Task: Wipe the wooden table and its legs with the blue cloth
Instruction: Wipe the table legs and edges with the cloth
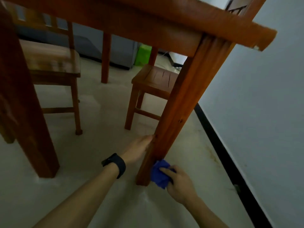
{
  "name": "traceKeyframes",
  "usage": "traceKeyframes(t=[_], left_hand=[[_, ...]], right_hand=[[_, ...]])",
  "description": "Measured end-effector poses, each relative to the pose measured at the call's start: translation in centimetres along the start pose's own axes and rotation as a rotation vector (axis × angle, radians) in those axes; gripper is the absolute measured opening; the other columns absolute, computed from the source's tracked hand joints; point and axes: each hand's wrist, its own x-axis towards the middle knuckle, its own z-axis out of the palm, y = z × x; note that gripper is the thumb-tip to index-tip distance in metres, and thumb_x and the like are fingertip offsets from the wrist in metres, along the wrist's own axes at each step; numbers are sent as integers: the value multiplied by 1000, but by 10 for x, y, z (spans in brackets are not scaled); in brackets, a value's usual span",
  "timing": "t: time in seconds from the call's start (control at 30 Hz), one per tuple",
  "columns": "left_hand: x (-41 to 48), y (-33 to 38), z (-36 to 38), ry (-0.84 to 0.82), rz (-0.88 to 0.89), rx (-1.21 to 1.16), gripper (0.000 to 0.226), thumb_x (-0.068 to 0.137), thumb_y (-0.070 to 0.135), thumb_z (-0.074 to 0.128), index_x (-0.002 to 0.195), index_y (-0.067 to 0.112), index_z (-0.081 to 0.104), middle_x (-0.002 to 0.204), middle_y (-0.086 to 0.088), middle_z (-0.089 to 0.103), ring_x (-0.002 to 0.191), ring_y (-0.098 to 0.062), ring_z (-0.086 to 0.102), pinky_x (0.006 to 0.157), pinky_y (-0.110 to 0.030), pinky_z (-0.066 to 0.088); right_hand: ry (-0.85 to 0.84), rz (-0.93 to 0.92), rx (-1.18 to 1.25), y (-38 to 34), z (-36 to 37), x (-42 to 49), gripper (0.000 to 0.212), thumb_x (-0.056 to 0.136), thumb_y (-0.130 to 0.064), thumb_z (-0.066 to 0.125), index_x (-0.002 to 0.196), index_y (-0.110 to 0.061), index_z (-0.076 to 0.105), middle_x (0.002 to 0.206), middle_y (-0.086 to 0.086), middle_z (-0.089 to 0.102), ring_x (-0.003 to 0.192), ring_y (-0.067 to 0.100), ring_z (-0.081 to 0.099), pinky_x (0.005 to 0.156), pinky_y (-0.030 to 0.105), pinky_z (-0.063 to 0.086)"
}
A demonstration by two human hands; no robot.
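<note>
I look up from low under the wooden table (148,18). Its near right leg (181,102) slants down to the floor in front of me. My right hand (178,183) grips the bunched blue cloth (158,174) and presses it against the bottom of that leg, just above the floor. My left hand (138,149), with a black band on the wrist, holds the leg's left side a little higher up; its fingertips are hidden behind the leg. A second table leg (21,102) stands at the left.
Two wooden chairs stand under the table, one at the left (52,63) and one behind the near leg (153,83). A pale wall (263,112) with a black skirting strip (227,158) runs along the right. A green object (142,55) sits far back. The floor is pale.
</note>
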Motion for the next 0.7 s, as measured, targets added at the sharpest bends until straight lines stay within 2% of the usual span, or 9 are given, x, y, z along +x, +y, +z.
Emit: traceKeyframes(t=[0.13, 0.23, 0.3, 0.37, 0.4, 0.47, 0.57, 0.63, 0.7], left_hand=[[-31, -64, -25, -107, -219, 246, 47, 96, 47, 55, 140, 30, 51, 134, 14, 55, 119, -7, 52, 103, -25, 39], [-58, -83, -58, 39, -306, 104, 44, 90, 49, 65, 130, 32, 56, 120, 8, 66, 106, -15, 65, 95, -35, 51], [-73, -87, -85, 199, -335, -37, 42, 91, 32, 68, 130, 21, 56, 114, -1, 69, 99, -21, 69, 87, -35, 56], [-90, -87, -113, 289, -330, -82, 42, 91, 14, 69, 130, 10, 57, 114, -9, 69, 101, -26, 68, 91, -43, 56], [-100, -86, -125, 306, -326, -86, 41, 90, 8, 68, 130, 8, 58, 114, -11, 70, 102, -27, 68, 93, -46, 55], [-116, -82, -149, 338, -313, -120, 37, 90, 8, 68, 127, 10, 61, 111, -9, 71, 98, -23, 70, 87, -41, 58], [-135, -63, -181, 371, -258, -161, 29, 91, 15, 68, 120, 14, 66, 106, -5, 73, 90, -16, 72, 73, -28, 57], [-142, -51, -202, 387, -229, -103, 28, 90, 22, 71, 117, 19, 67, 108, -3, 74, 98, -19, 71, 84, -34, 57], [-146, -39, -218, 398, -214, -1, 30, 86, 29, 73, 115, 25, 67, 109, 0, 73, 102, -19, 69, 93, -40, 55]], right_hand=[[-24, -62, 354, -67, 8, 13, 52, 83, -13, 58, 131, -31, 60, 122, -1, 54, 105, 14, 56, 95, 21, 43], [-16, -111, 575, -120, 17, 22, 53, 77, -16, 61, 118, -49, 60, 113, -11, 59, 101, -1, 56, 91, 18, 44], [-63, -114, 733, -151, 21, 28, 53, 76, -24, 70, 118, -54, 57, 124, -12, 56, 111, -2, 54, 99, 26, 46], [-109, -156, 834, -184, 23, 33, 62, 75, -53, 71, 133, -54, 47, 146, -11, 39, 131, 2, 42, 110, 33, 39], [-127, -188, 847, -200, 25, 36, 71, 77, -67, 65, 141, -55, 37, 155, -15, 25, 140, 1, 29, 114, 31, 32], [-143, -264, 816, -233, 27, 42, 71, 85, -71, 52, 148, -55, 21, 158, -25, 9, 143, -5, 13, 113, 23, 20], [-122, -363, 713, -274, 30, 51, 46, 97, -51, 44, 139, -58, 28, 158, -17, 22, 140, -2, 26, 101, 1, 22], [-72, -367, 685, -294, 30, 58, 46, 99, -45, 45, 141, -54, 29, 150, -17, 31, 128, -3, 36, 96, 3, 29], [-61, -351, 692, -309, 28, 66, 52, 100, -41, 48, 144, -54, 23, 145, -17, 34, 124, 0, 42, 100, 14, 35]])
